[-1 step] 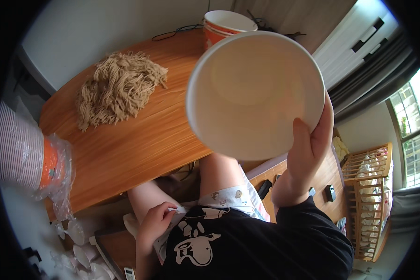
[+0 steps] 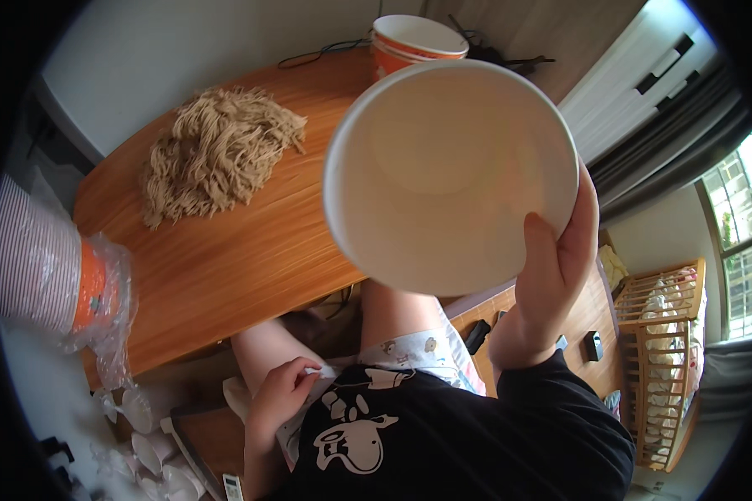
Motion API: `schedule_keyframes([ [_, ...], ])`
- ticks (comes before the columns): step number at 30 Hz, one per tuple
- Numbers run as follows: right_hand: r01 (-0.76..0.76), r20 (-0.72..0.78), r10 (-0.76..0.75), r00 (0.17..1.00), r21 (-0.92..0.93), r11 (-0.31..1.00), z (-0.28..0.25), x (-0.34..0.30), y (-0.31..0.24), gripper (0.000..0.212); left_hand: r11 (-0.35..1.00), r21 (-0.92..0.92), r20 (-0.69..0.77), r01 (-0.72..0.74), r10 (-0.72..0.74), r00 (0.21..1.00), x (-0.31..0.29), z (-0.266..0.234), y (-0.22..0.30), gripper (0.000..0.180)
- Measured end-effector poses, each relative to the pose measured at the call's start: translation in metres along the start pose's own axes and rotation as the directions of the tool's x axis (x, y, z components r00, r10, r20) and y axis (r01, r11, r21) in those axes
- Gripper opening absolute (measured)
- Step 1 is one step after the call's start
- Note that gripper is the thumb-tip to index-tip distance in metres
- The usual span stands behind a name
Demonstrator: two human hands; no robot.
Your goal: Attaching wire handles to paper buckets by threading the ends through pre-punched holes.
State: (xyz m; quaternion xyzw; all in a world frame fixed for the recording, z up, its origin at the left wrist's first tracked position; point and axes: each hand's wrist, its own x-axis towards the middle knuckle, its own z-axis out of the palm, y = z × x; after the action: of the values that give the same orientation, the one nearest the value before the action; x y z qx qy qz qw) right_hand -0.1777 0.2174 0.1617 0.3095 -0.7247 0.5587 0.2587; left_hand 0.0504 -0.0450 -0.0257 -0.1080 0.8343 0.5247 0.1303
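bucket (image 2: 451, 167) is up close in the air, in front of the table (image 2: 200, 275). the right hand (image 2: 551, 259) grips its rim, thumb inside. its open mouth points back this way, and its long line runs away to the bottom. holding it up looks like the step now; the next move seems to need a steady grip. the left hand (image 2: 282, 391) is curled by the shorts (image 2: 403, 355); i can't tell if it pinches something. farther off are tan yarn (image 2: 226, 154) and orange buckets (image 2: 391, 62).

White tub (image 2: 447, 179) shifted slightly left against wooden table (image 2: 217, 271); head view turned slightly left.
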Motion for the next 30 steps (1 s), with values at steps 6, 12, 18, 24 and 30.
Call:
schedule_keyframes([
  [6,-0.294,0.341,0.236,0.910,0.128,0.947,0.048,-0.005,0.007,0.057,0.962,-0.167,-0.144,-0.215,0.192,0.971,-0.007,0.000,0.011,0.015],
  [12,-0.503,0.528,0.354,0.772,0.166,0.848,0.076,-0.012,0.029,0.053,0.783,-0.246,-0.326,-0.572,0.489,0.809,-0.010,-0.007,0.011,0.011],
  [18,-0.270,0.276,0.223,0.935,0.144,0.952,0.081,-0.016,0.014,0.046,0.397,-0.506,-0.569,-0.766,0.513,0.643,-0.002,-0.006,0.034,0.030],
  [24,0.348,0.524,-0.480,0.703,0.335,0.875,0.068,-0.062,-0.031,0.032,0.198,-0.642,-0.555,-0.741,0.547,0.627,0.013,-0.006,0.050,0.038],
  [30,-0.028,0.692,-0.172,0.701,0.267,0.963,0.099,-0.083,-0.041,0.034,0.016,-0.742,-0.521,-0.670,0.616,0.591,0.013,-0.001,0.064,0.043],
])
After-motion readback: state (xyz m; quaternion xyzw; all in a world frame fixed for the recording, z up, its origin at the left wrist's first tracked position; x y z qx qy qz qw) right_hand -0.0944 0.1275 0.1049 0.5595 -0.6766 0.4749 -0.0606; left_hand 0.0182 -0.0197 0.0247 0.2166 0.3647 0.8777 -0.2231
